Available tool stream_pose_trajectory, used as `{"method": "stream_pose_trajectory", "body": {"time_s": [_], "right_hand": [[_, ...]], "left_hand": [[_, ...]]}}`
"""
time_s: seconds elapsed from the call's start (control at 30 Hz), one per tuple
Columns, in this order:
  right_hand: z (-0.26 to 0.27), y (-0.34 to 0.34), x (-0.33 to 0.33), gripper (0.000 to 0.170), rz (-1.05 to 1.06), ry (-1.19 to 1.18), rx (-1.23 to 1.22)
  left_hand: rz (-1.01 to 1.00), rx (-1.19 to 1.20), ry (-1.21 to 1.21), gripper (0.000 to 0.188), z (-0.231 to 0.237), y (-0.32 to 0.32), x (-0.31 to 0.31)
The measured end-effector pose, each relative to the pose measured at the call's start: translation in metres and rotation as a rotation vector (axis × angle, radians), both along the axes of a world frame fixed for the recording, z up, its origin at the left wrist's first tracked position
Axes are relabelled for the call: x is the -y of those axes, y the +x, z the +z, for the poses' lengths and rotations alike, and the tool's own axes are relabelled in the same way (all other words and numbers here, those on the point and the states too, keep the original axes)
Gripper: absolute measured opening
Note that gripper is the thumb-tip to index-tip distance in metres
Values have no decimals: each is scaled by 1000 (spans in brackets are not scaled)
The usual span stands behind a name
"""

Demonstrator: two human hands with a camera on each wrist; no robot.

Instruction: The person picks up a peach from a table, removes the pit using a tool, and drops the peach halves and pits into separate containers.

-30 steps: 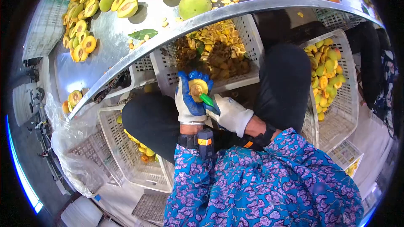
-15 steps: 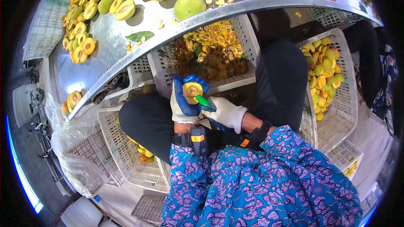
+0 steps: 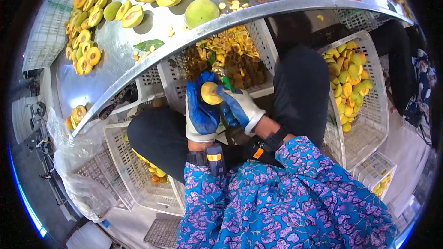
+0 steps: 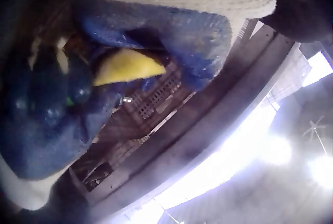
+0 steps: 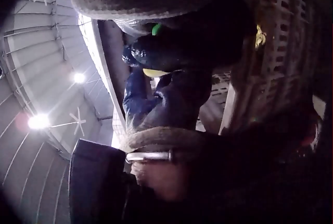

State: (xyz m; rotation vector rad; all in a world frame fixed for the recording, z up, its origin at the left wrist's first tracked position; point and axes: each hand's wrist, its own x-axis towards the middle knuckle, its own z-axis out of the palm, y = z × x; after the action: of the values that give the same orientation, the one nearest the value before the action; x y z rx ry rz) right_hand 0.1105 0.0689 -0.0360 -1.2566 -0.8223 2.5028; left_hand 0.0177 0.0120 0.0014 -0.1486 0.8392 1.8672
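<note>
Both hands wear white knit gloves with blue-coated palms and fingers. In the head view my left hand (image 3: 201, 110) holds a yellow peach half (image 3: 211, 93) at its fingers, above the lap. Opposite it, my right hand (image 3: 243, 107) has its thumb against the peach half and grips a green-handled tool (image 3: 226, 83) whose handle points up and away. The tool's working end is hard to make out. From the left wrist, the peach half (image 4: 127, 67) shows as a yellow wedge between the blue glove fingers. Only a sliver of yellow and a bit of green appear in the right wrist view.
Ahead, a white crate (image 3: 170, 77) contains yellow and brown fruit scraps. A metal table (image 3: 115, 55) with cut peaches, whole ones and seeds curves above it. One crate (image 3: 369, 133) of peach halves stands right, another crate (image 3: 115, 157) left. Clear plastic (image 3: 78, 170) hangs at the left.
The peach half has turned: its pit-side face showed earlier, now a smoother yellow side. The green handle has swung from over the fruit to point away; the right thumb has come onto the fruit.
</note>
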Motion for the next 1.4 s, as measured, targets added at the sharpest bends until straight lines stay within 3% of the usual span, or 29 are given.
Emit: {"method": "stream_pose_trajectory", "body": {"time_s": [0.1, 0.13, 0.2, 0.23, 0.27, 0.33, 0.43, 0.87, 1.03, 1.1, 1.17, 1.23, 1.27, 1.37, 1.4], "right_hand": [[26, 8, 1, 24, 105, -147, 43], [25, 10, 3, 23, 205, -44, 35], [23, 14, 5, 23, 404, 167, 6], [21, 16, 10, 25, 414, 395, -35], [18, 20, 11, 27, 474, 781, 17], [34, 24, 5, 30, 677, 864, 172], [44, 28, 3, 32, 793, 955, 193], [46, 30, 4, 29, 832, 969, 252], [48, 26, 4, 29, 971, 1001, 374], [52, 27, 3, 30, 1003, 974, 353], [50, 29, 1, 29, 987, 951, 304], [40, 32, 2, 27, 928, 929, 226], [40, 33, 2, 28, 946, 844, 193], [51, 34, -3, 33, 922, 718, 110], [36, 33, 0, 35, 935, 647, 113]], "left_hand": [[-19, -217, -68, 46, -10, -1, 6], [-31, -275, -81, 49, -13, -4, 9], [62, -88, -22, 47, -22, -11, 13], [90, -31, 14, 49, -29, -15, 15], [116, 27, 53, 51, -35, -19, 17], [57, 31, -29, 55, -31, -24, 20], [-40, -1, -93, 62, -25, -28, 19], [-164, -46, -252, 71, -15, -26, 18], [-122, -567, -460, 67, -81, -40, 36], [-137, -541, -491, 63, -78, -38, 36], [-163, -358, -505, 59, -30, -27, 19], [-264, -643, -561, 57, -47, -35, 26], [-277, -660, -557, 50, -54, -39, 28], [-296, -204, -299, 52, -25, -27, 22], [-330, -19, -116, 48, -38, -32, 23]]}}
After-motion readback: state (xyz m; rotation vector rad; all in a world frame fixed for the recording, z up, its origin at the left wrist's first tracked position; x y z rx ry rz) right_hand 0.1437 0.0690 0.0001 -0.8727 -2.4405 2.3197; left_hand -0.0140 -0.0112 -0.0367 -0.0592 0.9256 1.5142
